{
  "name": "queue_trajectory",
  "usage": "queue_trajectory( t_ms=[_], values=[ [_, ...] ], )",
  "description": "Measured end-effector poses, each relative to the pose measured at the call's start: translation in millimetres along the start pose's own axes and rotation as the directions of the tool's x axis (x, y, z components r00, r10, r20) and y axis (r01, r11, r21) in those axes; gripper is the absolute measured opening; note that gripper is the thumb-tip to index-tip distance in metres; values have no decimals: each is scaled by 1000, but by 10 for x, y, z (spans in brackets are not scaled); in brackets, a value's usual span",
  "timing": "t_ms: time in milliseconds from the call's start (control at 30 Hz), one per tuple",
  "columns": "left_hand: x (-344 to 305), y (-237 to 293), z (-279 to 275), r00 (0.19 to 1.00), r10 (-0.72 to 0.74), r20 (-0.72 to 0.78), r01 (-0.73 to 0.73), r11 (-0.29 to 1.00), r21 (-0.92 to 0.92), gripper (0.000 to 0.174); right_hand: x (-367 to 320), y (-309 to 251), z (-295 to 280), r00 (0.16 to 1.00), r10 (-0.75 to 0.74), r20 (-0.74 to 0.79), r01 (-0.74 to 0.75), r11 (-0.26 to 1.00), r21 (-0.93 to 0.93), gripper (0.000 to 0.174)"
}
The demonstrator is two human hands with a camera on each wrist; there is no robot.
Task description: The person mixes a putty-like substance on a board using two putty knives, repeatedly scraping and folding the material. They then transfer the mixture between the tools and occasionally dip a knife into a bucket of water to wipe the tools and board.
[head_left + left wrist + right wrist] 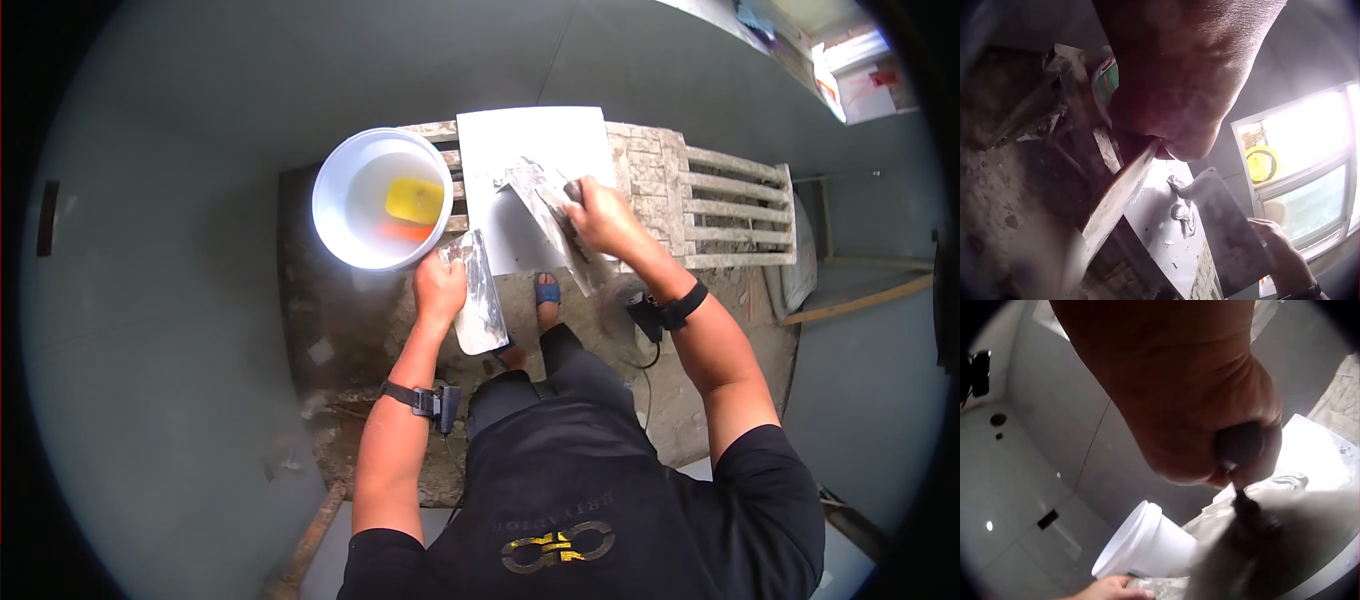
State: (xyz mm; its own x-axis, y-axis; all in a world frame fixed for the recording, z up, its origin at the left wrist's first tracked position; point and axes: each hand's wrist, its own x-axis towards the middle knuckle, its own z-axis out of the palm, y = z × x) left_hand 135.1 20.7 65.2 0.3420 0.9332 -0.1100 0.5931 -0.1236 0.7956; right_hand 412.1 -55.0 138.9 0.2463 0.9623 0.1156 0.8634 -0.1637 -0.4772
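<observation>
My right hand [598, 215] grips the dark handle [1238, 444] of a steel trowel [545, 208]. Its mortar-smeared blade lies tilted on a white tile [535, 150], where a blob of grey mortar [1182, 211] sits. My left hand [440, 285] holds a second flat trowel blade [481, 295], also coated in mortar, just off the tile's near left corner and beside a white bucket [335, 215]. The bucket holds water and a yellow sponge [414, 199]. The left wrist view shows the held blade [1116, 200] edge-on, with the right hand [1279, 253] and its trowel [1225, 234] beyond.
The tile rests on a rough stand of bricks and wooden slats [735, 210]. My sandalled foot [547, 290] stands on dirty concrete below it. Grey tiled surfaces surround the patch. A wooden plank [860, 298] lies at right, and a bright window [1300, 169] is behind.
</observation>
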Motion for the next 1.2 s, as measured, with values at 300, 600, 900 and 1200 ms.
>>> queue_trajectory(
  t_ms=[300, 600, 900, 1200],
  values=[
    [-13, 95, -26, 998, -59, -21, 60, 998, 8, 23, 273, -267, -233, 926, -118, 359, 231, 929, -290, 17],
    [-74, 201, -23, 995, -94, -28, 96, 993, 66, 27, 549, -213, -142, 893, -37, 449, 214, 911, -351, 19],
    [-11, 313, -49, 994, -107, -29, 109, 991, 81, 28, 153, 884, -655, 442, 375, 815, -896, 230, 380, 24],
    [-10, 319, 18, 987, -146, -63, 150, 987, 49, 22, 183, 1618, -415, 501, 95, 860, -823, -256, 507, 31]
  ],
)
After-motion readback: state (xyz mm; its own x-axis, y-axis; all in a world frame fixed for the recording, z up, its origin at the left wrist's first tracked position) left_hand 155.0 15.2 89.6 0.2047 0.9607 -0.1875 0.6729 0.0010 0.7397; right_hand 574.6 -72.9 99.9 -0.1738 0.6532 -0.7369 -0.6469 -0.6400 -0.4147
